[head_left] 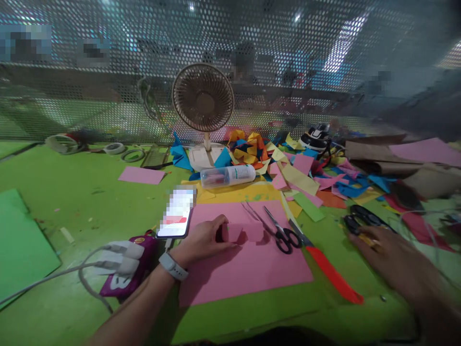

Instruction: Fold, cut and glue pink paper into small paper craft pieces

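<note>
Curving the left hand (207, 240) around the left end of a small, folded piece of pink paper (255, 231), set near the middle of a large, flat sheet of pink paper (245, 276); cannot tell this grip as a pinch or a mere steadying touch. Placing the right hand (392, 259) at a black, looped tool (372, 216), well right of the sheet, fingers bent; cannot tell that grip as closed on the tool or only touching.

Judging from the bends in the small piece, seemingly partway along: folding begun, apparently not finished; cannot tell how much shaping remains. Lying unused just right of the piece: thin metal tweezers (264, 222), black-handled scissors (283, 232) and, across the sheet's edge, a red-handled knife (333, 274).

Farther out on the green table (90, 202), behind a clear-and-white bottle (241, 176), spreading in a loose heap of many-coloured paper pieces (302, 178): plenty already cut, some folded, by the look of things.
</note>
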`<state>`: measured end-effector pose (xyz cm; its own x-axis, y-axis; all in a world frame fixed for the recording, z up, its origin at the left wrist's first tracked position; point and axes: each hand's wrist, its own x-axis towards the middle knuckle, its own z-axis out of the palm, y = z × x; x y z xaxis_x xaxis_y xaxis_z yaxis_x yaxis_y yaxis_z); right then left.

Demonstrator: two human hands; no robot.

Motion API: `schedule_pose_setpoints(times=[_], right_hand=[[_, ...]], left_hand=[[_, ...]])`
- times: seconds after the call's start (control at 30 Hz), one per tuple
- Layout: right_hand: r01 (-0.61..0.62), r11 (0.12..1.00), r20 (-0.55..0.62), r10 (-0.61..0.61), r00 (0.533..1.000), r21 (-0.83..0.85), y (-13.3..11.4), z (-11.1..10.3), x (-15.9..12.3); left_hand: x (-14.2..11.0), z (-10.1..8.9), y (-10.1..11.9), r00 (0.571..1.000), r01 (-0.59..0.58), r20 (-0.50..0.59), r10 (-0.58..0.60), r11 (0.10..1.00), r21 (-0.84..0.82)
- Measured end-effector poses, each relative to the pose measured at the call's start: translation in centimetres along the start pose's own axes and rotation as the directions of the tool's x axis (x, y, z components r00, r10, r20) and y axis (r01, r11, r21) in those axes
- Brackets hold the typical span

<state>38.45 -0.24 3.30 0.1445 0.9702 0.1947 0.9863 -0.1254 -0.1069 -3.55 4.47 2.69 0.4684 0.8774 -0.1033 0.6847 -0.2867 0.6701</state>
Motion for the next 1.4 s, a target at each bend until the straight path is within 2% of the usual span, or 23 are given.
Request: schedule_pose_setpoints(times=[0.07,0.13,0.2,0.27,0.37,0.43,0.47,0.53,0.57,0.63,0.67,0.73,0.77,0.87,0.97,1.03,1.1,1.17,1.23,1.3,1.33,1.4], right_hand=[[0.111,0.980,0.142,-0.135,0.981,0.163,-5.1,-0.5,0.5],[0.274,0.917,0.216,-0.342,0.915,0.291,-9.6,-0.4,1.1],[0.401,0.855,0.267,-0.491,0.829,0.329,-12.8,0.1,1.7],[0.480,0.806,0.295,-0.580,0.760,0.347,-14.7,0.7,2.3],[0.522,0.724,0.284,-0.671,0.685,0.451,-15.5,1.8,3.1],[0.445,0.689,0.290,-0.677,0.676,0.572,-15.3,2.5,3.5],[0.358,0.682,0.316,-0.655,0.686,0.637,-15.0,2.8,3.8],[0.091,0.656,0.417,-0.573,0.706,0.749,-14.2,3.1,4.3],[-0.068,0.612,0.472,-0.529,0.706,0.788,-13.8,3.2,4.6],[-0.325,0.437,0.525,-0.493,0.693,0.839,-13.1,3.0,5.2],[-0.401,0.330,0.518,-0.499,0.695,0.855,-12.8,2.8,5.5],[-0.461,0.167,0.475,-0.520,0.710,0.871,-12.8,2.1,5.9],[-0.462,0.135,0.459,-0.526,0.716,0.877,-12.9,1.7,6.0],[-0.376,0.169,0.410,-0.470,0.782,0.911,-13.9,0.8,5.9],[-0.166,0.218,0.241,-0.387,0.890,0.962,-14.8,0.8,5.7],[-0.055,0.234,0.139,-0.358,0.923,0.971,-15.1,1.3,5.9],[-0.001,0.255,0.090,-0.336,0.938,0.967,-15.3,2.0,6.4],[0.043,0.317,0.067,-0.329,0.942,0.947,-15.5,2.6,7.2],[0.135,0.432,0.038,-0.370,0.928,0.892,-15.7,2.9,8.1],[0.220,0.533,0.058,-0.456,0.888,0.817,-16.0,3.0,9.2],[0.233,0.556,0.100,-0.503,0.859,0.798,-16.1,3.0,9.8],[0.169,0.540,0.215,-0.574,0.790,0.824,-16.4,3.3,11.0]], left_hand=[[0.0,0.0,0.0,1.000,0.005,0.003,-0.005,1.000,0.013],[0.0,-0.1,0.1,1.000,0.012,0.004,-0.012,1.000,0.027],[-0.1,-0.1,0.2,1.000,0.021,0.009,-0.021,0.999,0.038],[-0.1,-0.2,0.3,1.000,0.025,0.016,-0.025,0.999,0.040],[-0.1,-0.2,0.1,1.000,0.023,0.017,-0.024,0.999,0.044],[-0.1,-0.2,0.0,1.000,0.019,0.016,-0.019,0.998,0.053],[-0.1,-0.1,0.0,1.000,0.017,0.018,-0.018,0.998,0.059],[-0.1,-0.1,-0.1,1.000,0.019,0.021,-0.021,0.997,0.071],[-0.1,-0.1,-0.1,1.000,0.022,0.020,-0.024,0.997,0.079],[-0.1,-0.1,-0.1,1.000,0.026,0.012,-0.028,0.995,0.095],[-0.1,-0.1,0.0,1.000,0.028,0.008,-0.029,0.995,0.100],[-0.2,-0.1,0.0,0.999,0.031,0.009,-0.033,0.994,0.105],[-0.2,-0.1,0.0,0.999,0.033,0.013,-0.034,0.994,0.104],[-0.2,-0.2,0.1,0.999,0.041,0.023,-0.043,0.994,0.103],[-0.2,-0.3,0.2,0.998,0.052,0.023,-0.055,0.994,0.100],[-0.2,-0.3,0.3,0.998,0.052,0.026,-0.055,0.994,0.097],[-0.2,-0.4,0.3,0.998,0.046,0.032,-0.049,0.994,0.096],[-0.1,-0.5,0.4,0.999,0.033,0.039,-0.037,0.996,0.085],[-0.1,-0.5,0.3,0.999,0.024,0.045,-0.027,0.997,0.068],[-0.1,-0.5,0.3,0.999,0.024,0.046,-0.027,0.998,0.063],[-0.1,-0.5,0.3,0.998,0.028,0.047,-0.031,0.997,0.069],[-0.2,-0.4,0.2,0.998,0.031,0.047,-0.036,0.996,0.087]])
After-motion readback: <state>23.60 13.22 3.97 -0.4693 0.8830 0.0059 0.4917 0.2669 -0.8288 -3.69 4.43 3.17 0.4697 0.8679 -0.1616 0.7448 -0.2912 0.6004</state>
